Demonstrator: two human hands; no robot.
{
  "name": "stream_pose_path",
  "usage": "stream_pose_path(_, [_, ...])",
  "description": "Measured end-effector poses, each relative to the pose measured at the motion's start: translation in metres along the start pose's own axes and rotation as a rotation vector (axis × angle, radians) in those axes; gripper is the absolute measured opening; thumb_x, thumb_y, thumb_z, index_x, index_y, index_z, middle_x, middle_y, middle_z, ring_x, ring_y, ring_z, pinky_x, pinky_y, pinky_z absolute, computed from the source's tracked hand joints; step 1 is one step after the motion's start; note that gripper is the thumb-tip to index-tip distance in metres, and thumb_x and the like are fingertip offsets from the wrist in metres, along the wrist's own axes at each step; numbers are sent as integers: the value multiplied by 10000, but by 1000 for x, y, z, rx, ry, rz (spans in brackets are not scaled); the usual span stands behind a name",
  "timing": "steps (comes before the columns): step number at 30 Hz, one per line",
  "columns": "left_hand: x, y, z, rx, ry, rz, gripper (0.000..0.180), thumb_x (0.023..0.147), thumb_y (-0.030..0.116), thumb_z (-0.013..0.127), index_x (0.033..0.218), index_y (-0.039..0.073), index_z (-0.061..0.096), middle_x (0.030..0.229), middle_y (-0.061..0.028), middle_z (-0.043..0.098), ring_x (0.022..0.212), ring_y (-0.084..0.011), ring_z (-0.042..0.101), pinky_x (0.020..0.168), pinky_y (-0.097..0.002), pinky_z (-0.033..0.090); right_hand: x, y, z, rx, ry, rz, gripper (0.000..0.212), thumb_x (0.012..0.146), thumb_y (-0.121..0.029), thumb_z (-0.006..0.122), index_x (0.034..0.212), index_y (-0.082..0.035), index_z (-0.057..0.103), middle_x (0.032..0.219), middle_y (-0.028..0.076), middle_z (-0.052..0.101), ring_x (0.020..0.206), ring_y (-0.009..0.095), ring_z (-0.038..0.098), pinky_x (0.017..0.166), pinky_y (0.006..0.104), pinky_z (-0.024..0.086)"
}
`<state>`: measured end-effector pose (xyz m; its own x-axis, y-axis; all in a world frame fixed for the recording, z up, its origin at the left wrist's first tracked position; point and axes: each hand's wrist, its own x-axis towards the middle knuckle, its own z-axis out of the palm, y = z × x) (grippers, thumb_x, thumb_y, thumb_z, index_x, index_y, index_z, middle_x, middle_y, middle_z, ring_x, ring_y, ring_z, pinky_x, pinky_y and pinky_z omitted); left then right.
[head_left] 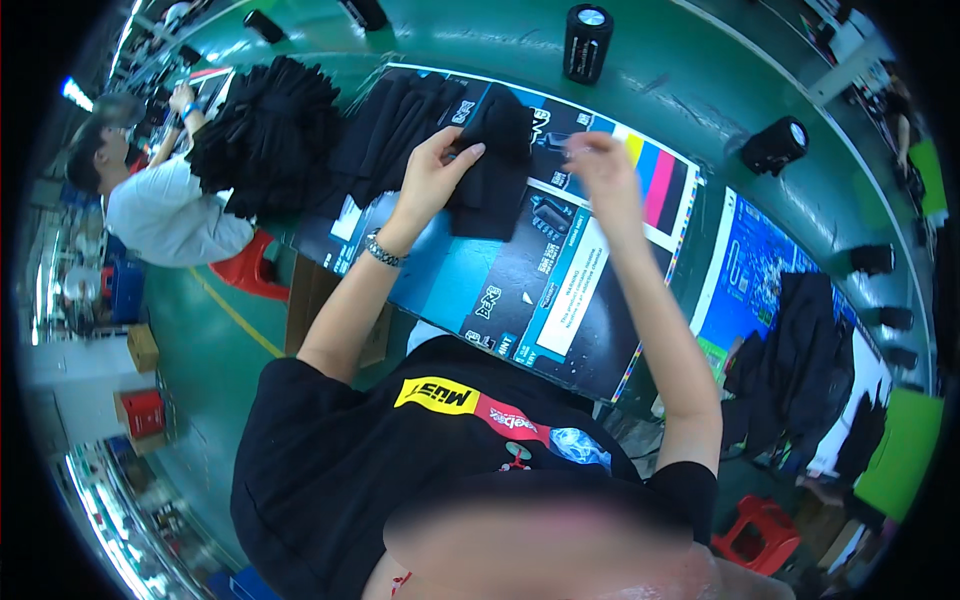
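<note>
My left hand (440, 172), with a beaded or linked bracelet at its wrist, is closed at the edge of a black cloth piece (487, 195). That piece lies flat on the printed sheet (450, 275) covering the table. My right hand (605, 175) is raised over the sheet's right part, to the right of the cloth. Its fingers are a little blurred and look apart, with nothing visible in them. Directly left of my left hand lie more black cloth pieces (385, 130), overlapping in a row.
A tall bundle of black cloth (265, 135) stands at the left end. Black cylinders (587, 45) stand along the green surface beyond the table. More dark cloth (800, 340) lies at right. A person in a light shirt (175, 210) sits at left; a red stool (757, 535) stands lower right.
</note>
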<state>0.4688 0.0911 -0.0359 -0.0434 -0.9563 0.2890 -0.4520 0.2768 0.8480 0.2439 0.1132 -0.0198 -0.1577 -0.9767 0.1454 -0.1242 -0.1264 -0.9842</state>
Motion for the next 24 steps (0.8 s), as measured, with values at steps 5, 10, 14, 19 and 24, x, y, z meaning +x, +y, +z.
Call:
stream_pose_path(5, [15, 9, 18, -808, -254, -311, 164, 915, 152, 596, 982, 11, 644, 943, -6, 638, 821, -60, 584, 753, -196, 451, -7, 19, 37, -20, -7, -53, 477, 809, -306, 709, 1100, 53, 587, 991, 142, 656, 921, 195, 624, 817, 278, 468])
stream_pose_path(10, [16, -7, 27, -1058, -180, -385, 240, 935, 135, 543, 1104, -26, 599, 1058, -84, 649, 964, -156, 624, 843, -280, 485, -8, 32, -1, 417, 91, 155, 261, 905, -61, 533, 1141, 36, 587, 1017, 78, 661, 888, 134, 631, 811, 248, 482])
stream_pose_path(14, [27, -18, 10, -1147, -153, -387, 216, 929, 118, 530, 1104, 4, 583, 1070, -111, 641, 980, -189, 626, 862, -309, 498, -9, 36, -19, 547, 122, 192, 303, 904, -17, 484, 1196, 15, 556, 1091, 95, 641, 931, 171, 637, 827, 280, 500])
stream_pose_path(19, [32, -19, -1, -1158, -146, -294, 191, 910, 101, 507, 1074, 36, 579, 1012, -90, 645, 954, -194, 625, 869, -322, 495, 3, 52, -47, 1116, -238, 164, 222, 946, -207, 490, 1047, -30, 579, 771, 29, 544, 663, 133, 517, 707, 272, 487])
stream_pose_path(24, [25, -14, 3, -1561, -435, -477, 320, 939, 204, 442, 1151, -5, 558, 1153, -114, 607, 1051, -211, 584, 951, -337, 436, -8, 16, -25, 819, 86, 284, 222, 880, -202, 592, 967, 1, 590, 830, 90, 613, 772, 200, 626, 771, 351, 544])
